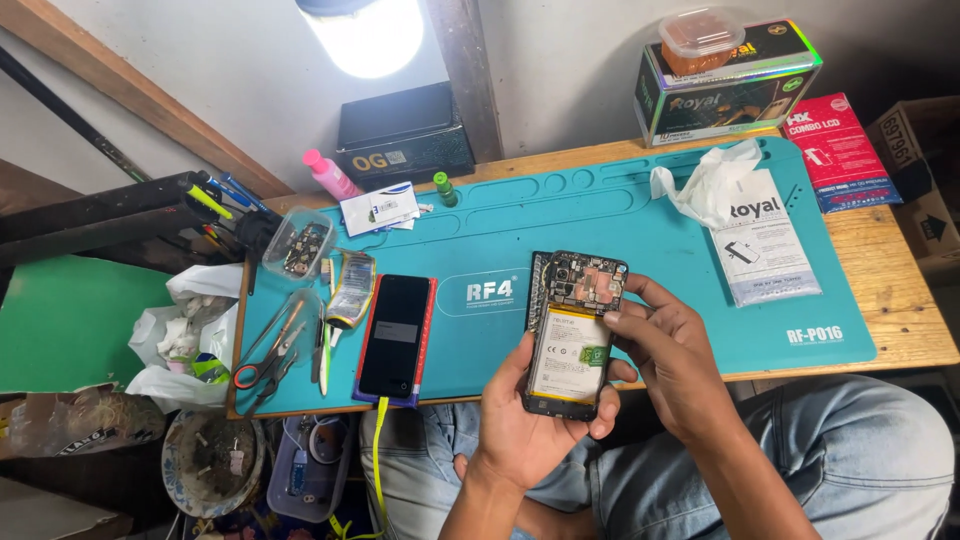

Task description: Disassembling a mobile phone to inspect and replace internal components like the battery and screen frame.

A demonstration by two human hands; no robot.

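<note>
A teal work mat (700, 260) covers most of the wooden bench (900, 290), its middle bare between a plugged-in dark phone (395, 335) at left and a white plastic bag (715, 180) with a printed packet (765, 250) at right; boxes (725, 85) line the far edge and hand tools (270, 355) crowd the near-left corner. Over the bench's near edge, above denim-clad knees, the left hand (525, 430) cups an opened phone (572, 335) from below, fingers wrapped around its lower sides. The right hand (670, 365) clasps the phone's right edge, thumb pressed on the back. The phone stands nearly upright, back cover off, showing a white battery (568, 355) and dark circuit board (590, 280).
</note>
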